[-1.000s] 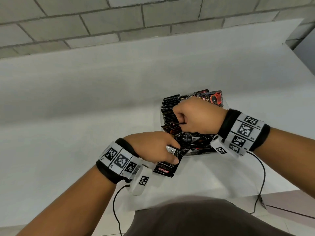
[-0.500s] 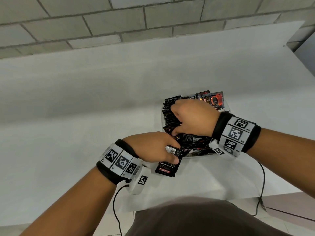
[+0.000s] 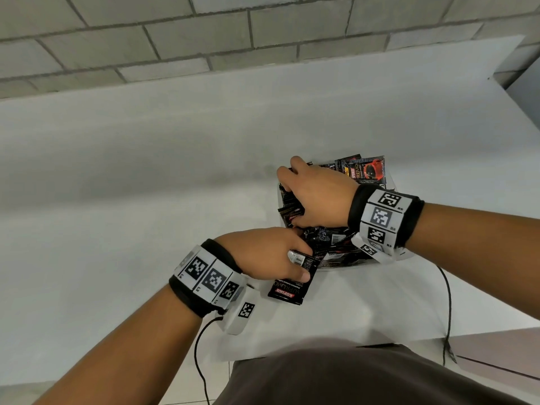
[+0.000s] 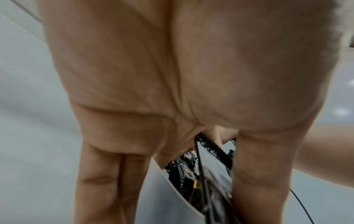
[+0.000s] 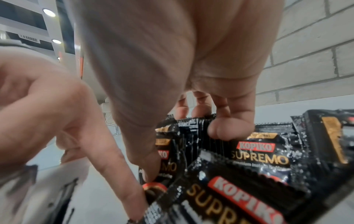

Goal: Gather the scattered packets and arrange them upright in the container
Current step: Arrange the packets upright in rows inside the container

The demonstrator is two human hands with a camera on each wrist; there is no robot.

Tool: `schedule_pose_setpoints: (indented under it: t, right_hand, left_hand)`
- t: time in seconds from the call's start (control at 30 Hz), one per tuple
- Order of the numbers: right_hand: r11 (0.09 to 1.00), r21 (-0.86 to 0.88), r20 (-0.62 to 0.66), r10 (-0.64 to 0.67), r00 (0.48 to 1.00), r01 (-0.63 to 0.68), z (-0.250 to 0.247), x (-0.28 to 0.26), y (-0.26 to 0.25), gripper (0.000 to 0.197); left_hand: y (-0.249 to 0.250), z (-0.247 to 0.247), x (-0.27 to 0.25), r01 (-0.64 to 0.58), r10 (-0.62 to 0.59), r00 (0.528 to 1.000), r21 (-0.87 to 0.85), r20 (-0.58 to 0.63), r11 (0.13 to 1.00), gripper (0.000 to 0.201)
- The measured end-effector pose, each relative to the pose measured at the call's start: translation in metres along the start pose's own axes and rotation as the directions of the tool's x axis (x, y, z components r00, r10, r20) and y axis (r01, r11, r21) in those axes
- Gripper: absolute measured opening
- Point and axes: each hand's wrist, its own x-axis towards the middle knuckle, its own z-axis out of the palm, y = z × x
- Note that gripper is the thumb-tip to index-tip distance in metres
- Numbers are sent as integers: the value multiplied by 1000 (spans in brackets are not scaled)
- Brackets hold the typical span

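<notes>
Left hand (image 3: 264, 254): fingers pinch spare packets (image 3: 292, 283) at the container's near edge, likely as a ready supply.
Right hand (image 3: 317, 195): fingers curl over the upright packets (image 5: 195, 133) in the container (image 3: 390, 182), probably steadying the row (rim mostly hidden).
Surface: white tabletop (image 3: 146, 185) against a grey block wall (image 3: 204, 30).
</notes>
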Motion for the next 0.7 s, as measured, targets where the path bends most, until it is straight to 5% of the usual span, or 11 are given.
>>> schedule_pose_setpoints:
  t: [0.17,0.27,0.33,0.43,0.7]
  right_hand:
    - [999,41,-11,4,1000,-3,-4,-1,3,52]
    - [1000,11,-17,3,1000,-3,-3,-3,3,49]
    - [1000,-3,-9,1,1000,-1,-3,-5,4,53]
    - [1000,-15,10,5,1000,-5,-5,-5,5,64]
    - [988,-148,30,44,999,-39,-5,-2,-2,83]
  left_hand:
    - [4,-5,0,-1,1,1000,-37,21,999,24]
    - [3,-7,0,-14,14,999,-8,34,1000,5]
    - [4,-7,-1,-26,26,999,-34,26,999,3]
    - [3,-6,-3,-30,30,999,-24,17,999,28]
    - [4,1,0,22,-22,1000,-60,-7,998,30]
